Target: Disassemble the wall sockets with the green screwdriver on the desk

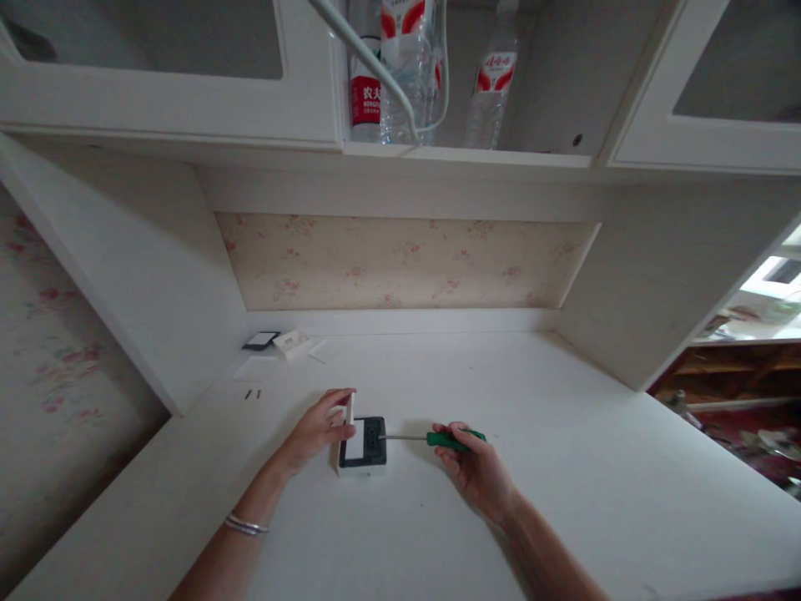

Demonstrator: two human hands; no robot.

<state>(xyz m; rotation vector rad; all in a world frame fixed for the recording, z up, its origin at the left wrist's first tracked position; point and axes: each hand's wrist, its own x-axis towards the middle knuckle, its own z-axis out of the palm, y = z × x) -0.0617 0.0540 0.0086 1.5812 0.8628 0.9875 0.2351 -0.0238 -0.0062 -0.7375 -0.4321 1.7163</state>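
Note:
My left hand (322,427) pinches a small white switch plate (350,407), standing on edge between thumb and fingers. Just below and right of it lies a wall switch (375,455) with a black frame on a white box. Its left half has a white face, while its right half shows bare dark workings. In my right hand (472,463) is a screwdriver (447,440) with a green handle, fingers wrapped round it. The screwdriver lies nearly level, its metal shaft pointing left. The tip reaches the dark half of the switch; whether it touches, I cannot tell.
Two small screws (253,394) lie on the white countertop (563,501) at the left. Behind them are a black-framed plate (261,340) and a white box part (292,343). Overhead, a shelf holds plastic bottles (494,83), and a pale cable (375,63) hangs across it.

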